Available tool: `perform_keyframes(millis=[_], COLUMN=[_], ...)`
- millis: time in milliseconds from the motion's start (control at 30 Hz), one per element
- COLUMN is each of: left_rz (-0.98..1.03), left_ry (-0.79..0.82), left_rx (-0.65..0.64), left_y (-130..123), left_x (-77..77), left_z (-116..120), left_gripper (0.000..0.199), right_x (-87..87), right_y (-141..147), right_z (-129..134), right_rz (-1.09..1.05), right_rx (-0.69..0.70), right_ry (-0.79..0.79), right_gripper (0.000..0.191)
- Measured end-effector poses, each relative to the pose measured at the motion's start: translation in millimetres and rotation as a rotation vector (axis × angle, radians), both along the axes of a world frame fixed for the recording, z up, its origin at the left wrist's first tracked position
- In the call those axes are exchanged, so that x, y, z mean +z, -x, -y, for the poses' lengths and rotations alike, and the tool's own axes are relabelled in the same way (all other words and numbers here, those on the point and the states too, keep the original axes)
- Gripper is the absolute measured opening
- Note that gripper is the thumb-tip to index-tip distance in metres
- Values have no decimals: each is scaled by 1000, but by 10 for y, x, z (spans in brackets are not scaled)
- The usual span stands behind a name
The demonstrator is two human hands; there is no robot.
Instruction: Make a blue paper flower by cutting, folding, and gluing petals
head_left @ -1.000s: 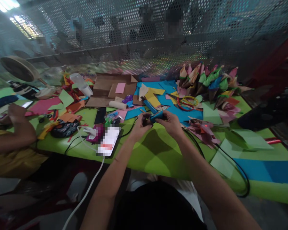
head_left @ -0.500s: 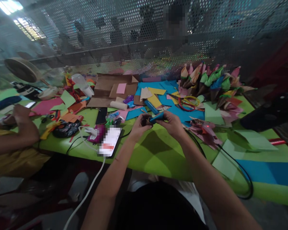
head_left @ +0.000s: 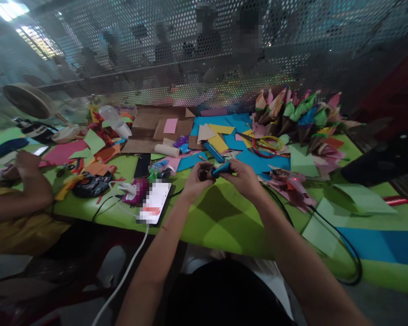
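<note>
A small piece of blue paper, curled or folded, is held between my two hands over the green table. My left hand has its fingers bent around the paper's darker left end, where the fingertips partly cover it. At the other end, my right hand pinches the paper between thumb and fingers. Just behind the hands lies a blue paper roll on the table, with yellow paper beyond it.
A lit phone on a white cable lies left, near a dark phone. Scissors and many paper cones stand behind right. A glue gun with a red light lies right. Another person's arm rests far left.
The blue paper has tilted up slightly at its right end as my right hand's fingers shifted. Both hands keep their hold. The view has moved very slightly.
</note>
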State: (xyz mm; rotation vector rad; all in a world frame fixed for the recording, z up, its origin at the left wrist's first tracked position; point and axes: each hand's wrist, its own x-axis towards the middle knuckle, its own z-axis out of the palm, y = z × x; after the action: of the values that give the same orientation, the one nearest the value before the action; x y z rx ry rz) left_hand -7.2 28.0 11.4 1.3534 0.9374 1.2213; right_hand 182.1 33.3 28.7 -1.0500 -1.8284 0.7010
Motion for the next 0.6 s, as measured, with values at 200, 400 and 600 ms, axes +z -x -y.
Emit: perform_keyframes(millis=[200, 400, 600], left_rz=[-51, -151, -187], left_ry=[-60, -141, -159], left_rx=[-7, -42, -38], left_y=[0, 21, 34], left_x=[-14, 24, 56], left_z=[8, 28, 35], left_gripper=[44, 30, 29], right_x=[20, 27, 6], right_y=[9, 15, 45], right_z=[15, 13, 10], right_rz=[24, 23, -1], right_rx=[-10, -55, -70], right_ry=[-4, -4, -3], right_gripper=[21, 26, 27])
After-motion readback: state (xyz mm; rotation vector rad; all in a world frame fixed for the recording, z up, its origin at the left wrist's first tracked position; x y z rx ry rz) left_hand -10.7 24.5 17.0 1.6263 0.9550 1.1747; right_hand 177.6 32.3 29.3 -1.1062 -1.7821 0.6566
